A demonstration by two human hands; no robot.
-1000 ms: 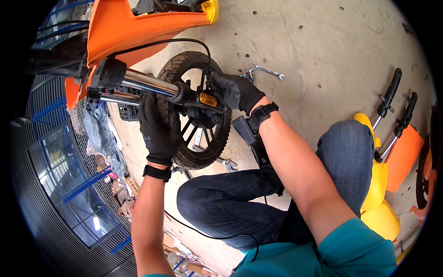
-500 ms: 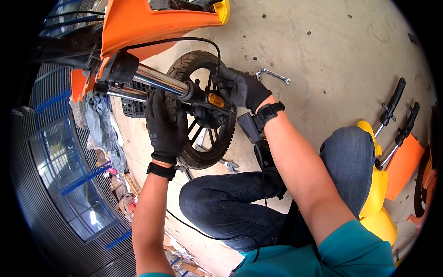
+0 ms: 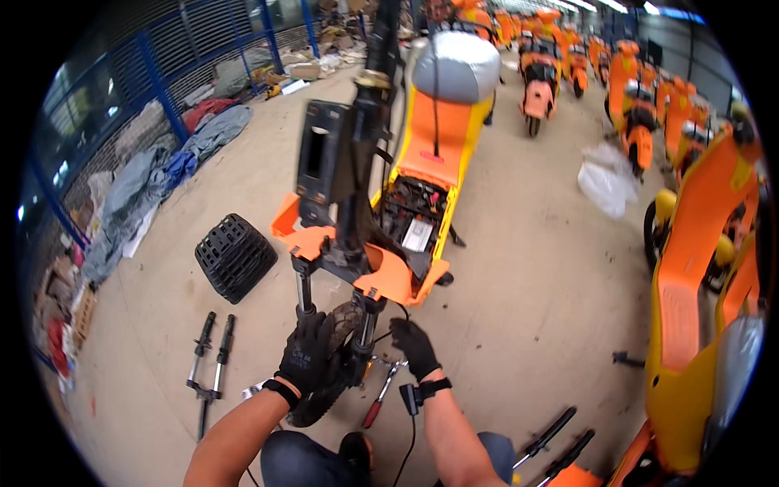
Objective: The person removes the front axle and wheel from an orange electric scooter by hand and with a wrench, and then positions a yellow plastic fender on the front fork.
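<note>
An orange and yellow scooter (image 3: 442,146) stands in front of me, its front fork (image 3: 369,321) and black-tyred front wheel (image 3: 345,322) between my hands. My left hand (image 3: 308,357), in a black glove, is closed round the lower left fork leg, against the tyre; its fingertips are partly hidden. Beside the right fork leg, my gloved right hand (image 3: 414,347) pinches a thin black cable (image 3: 403,308) that comes down from the front end. A black device with a cord is strapped at my right wrist.
A red-handled ratchet (image 3: 377,406) lies on the floor below my right hand. Left of the wheel are a black plastic basket (image 3: 235,258) and a loose fork (image 3: 215,357). More scooters (image 3: 690,284) stand at the right, and a clear plastic bag (image 3: 607,183) lies farther back.
My view has swung up and back, so the whole scooter and the hall now show. Both hands stay at the front wheel, with the cable still at my right fingers.
</note>
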